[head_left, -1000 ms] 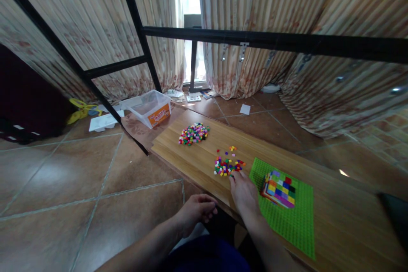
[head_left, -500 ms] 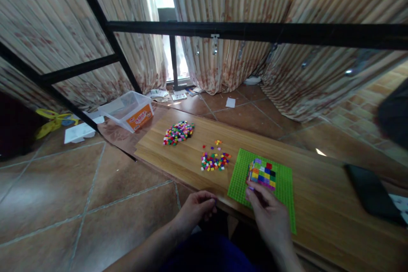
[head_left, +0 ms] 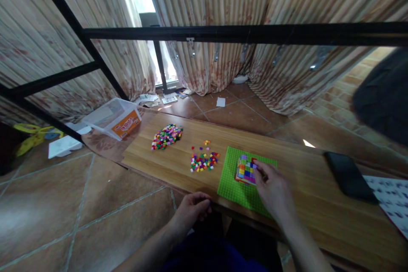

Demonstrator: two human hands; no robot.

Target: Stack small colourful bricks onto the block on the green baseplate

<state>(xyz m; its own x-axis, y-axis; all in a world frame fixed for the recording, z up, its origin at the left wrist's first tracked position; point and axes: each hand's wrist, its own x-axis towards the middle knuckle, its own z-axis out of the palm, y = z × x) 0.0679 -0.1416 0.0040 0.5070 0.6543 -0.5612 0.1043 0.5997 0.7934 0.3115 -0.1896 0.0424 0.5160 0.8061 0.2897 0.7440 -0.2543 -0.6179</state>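
Note:
On the green studded baseplate [head_left: 228, 178] stands a low block of small multicoloured toy bricks [head_left: 245, 170]. My right hand [head_left: 276, 185] reaches over the block's right side, thumb and fingers pinched at its far right top. It hides that side, and whatever sits between the fingertips is too small to make out. My left hand [head_left: 193, 209] rests at the table's near edge, left of the baseplate, with fingers curled and thumb pressed to them. What that hand holds, if anything, is hidden. Closest to it on the table lies a scatter of loose bricks [head_left: 204, 161].
A bigger pile of bricks [head_left: 166, 137] lies further left on the wooden table [head_left: 165, 170]. Past the table's left end stands a clear plastic box [head_left: 111, 117] with an orange label. To the right are a dark phone-like slab [head_left: 349, 176] and a printed sheet [head_left: 389, 197].
My right hand has gone from the near left of the brick block to its far right top. The view has turned rightward. My left hand keeps its place and curl.

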